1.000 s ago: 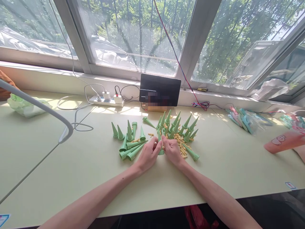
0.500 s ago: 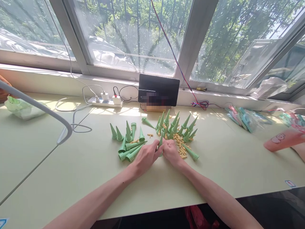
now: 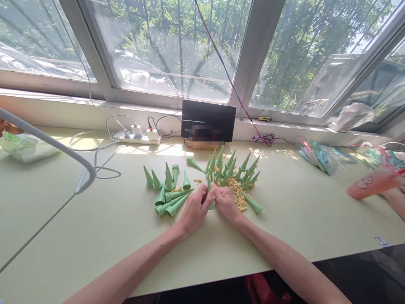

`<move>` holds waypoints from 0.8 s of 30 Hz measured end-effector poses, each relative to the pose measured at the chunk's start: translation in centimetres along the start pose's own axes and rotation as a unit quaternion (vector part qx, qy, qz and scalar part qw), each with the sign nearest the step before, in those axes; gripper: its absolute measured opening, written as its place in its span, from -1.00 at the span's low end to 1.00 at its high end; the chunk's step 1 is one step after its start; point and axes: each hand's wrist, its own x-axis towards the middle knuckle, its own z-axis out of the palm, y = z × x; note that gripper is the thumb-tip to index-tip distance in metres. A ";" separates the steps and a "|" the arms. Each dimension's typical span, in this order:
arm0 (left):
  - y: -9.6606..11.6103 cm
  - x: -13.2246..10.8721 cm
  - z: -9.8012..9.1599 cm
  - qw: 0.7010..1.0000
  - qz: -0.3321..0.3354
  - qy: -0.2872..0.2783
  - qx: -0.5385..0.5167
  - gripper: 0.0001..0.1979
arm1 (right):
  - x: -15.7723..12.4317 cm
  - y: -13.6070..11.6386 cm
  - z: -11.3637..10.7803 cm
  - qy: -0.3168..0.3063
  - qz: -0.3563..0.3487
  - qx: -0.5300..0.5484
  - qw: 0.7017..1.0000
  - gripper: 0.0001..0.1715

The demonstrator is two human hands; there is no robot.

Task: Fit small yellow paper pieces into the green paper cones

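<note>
My left hand (image 3: 196, 207) is closed around a green plastic watering spike (image 3: 209, 185), held upright with its tip up and its wide collar low. My right hand (image 3: 225, 203) is pinched against the spike's side. A speck of yellow shows at those fingertips, apparently a small yellow valve piece (image 3: 214, 198), mostly hidden. Beyond the right hand lies a pile of small yellow T-shaped pieces (image 3: 241, 202), and behind them stands a cluster of green spikes (image 3: 230, 168), several with yellow pieces at their collars. More loose green spikes (image 3: 177, 202) lie and stand left of my hands.
A dark tablet (image 3: 209, 120) leans by the window behind the spikes. Left of it are a power strip (image 3: 136, 136) and cables. A grey curved arm (image 3: 57, 141) crosses the left side. To the right are plastic bags (image 3: 322, 158) and a pink cup (image 3: 368, 183) beside another person's arm.
The view has shifted slightly. The green spike has moved a little left between my hands and shows more of its collar; both hands stay closed on it.
</note>
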 end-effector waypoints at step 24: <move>1.2 -0.2 0.3 0.958 -0.162 -0.030 -0.235 -0.58 | -0.2 -0.3 -0.2 0.024 -0.061 -0.015 0.998 -0.36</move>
